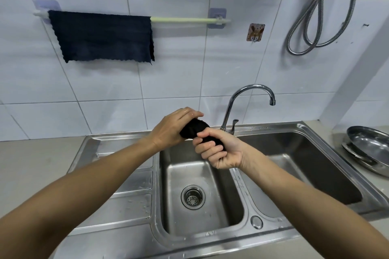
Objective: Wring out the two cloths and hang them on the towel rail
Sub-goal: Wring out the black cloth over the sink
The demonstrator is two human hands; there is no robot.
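A dark navy cloth [101,37] hangs spread over the left part of the pale green towel rail [185,20] on the tiled wall. A second cloth, black [194,129], is bunched into a tight roll above the left sink basin. My left hand [172,127] grips its far end from above, and my right hand [216,150] is closed around its near end. Most of this cloth is hidden inside my fists.
A steel double sink [305,130] lies below, with a drain strainer [192,196] in the left basin and a curved tap [250,99] behind. A steel basin [370,147] sits on the counter at the right. A shower hose [311,33] and a wall hook [255,32] hang on the tiles.
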